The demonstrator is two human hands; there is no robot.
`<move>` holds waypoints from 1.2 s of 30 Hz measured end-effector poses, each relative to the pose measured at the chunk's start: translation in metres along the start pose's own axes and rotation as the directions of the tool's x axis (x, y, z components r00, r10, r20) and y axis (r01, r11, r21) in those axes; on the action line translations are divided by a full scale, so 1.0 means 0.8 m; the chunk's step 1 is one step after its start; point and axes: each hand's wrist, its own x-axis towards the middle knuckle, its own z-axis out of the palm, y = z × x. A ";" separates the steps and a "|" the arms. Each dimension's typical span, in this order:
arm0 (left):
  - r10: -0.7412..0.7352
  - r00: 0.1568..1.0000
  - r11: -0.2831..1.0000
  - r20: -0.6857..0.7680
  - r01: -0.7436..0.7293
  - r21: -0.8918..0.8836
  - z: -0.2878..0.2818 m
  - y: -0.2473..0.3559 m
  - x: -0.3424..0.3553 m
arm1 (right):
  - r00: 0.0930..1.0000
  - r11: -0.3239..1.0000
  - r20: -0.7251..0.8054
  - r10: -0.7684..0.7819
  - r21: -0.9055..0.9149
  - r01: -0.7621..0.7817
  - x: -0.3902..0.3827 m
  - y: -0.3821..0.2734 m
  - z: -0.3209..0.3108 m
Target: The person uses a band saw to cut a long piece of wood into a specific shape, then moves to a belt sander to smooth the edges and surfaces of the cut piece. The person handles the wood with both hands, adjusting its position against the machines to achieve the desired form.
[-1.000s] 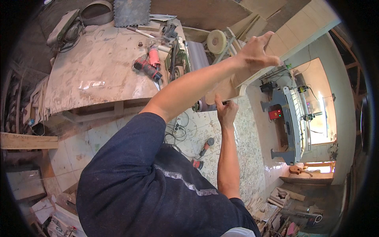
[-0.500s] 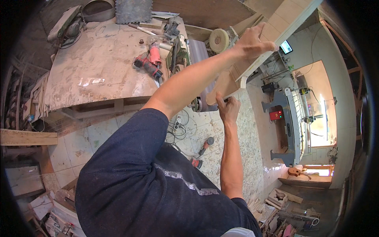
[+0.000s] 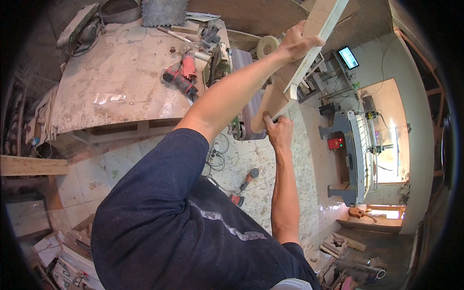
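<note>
A long wooden guitar neck (image 3: 323,13) slants from the top edge down toward the middle. Its wide headstock (image 3: 273,100) lies against the end of a belt sander (image 3: 250,107), apparently touching the belt. My left hand (image 3: 300,43) is wrapped over the neck's shaft, well up from the headstock. Down at the headstock's lower edge, my right hand (image 3: 279,129) grips it with the thumb on its face. My left forearm hides part of the sander.
Left of the sander stands a dusty workbench (image 3: 116,77) with red power tools (image 3: 183,75). An angle grinder (image 3: 249,178) and cables (image 3: 216,153) lie on the floor. At right are a grey machine (image 3: 355,154), a lit screen (image 3: 348,57) and a guitar (image 3: 357,212).
The neck has swung left at its far end and stands steeper. My left hand moved left with it, while my right hand stays near the same place at the headstock.
</note>
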 end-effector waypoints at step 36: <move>-0.355 0.900 0.924 -0.253 0.297 -0.241 -0.029 -0.165 0.025 | 0.893 0.980 0.428 0.143 0.063 -0.187 0.053 0.028 -0.042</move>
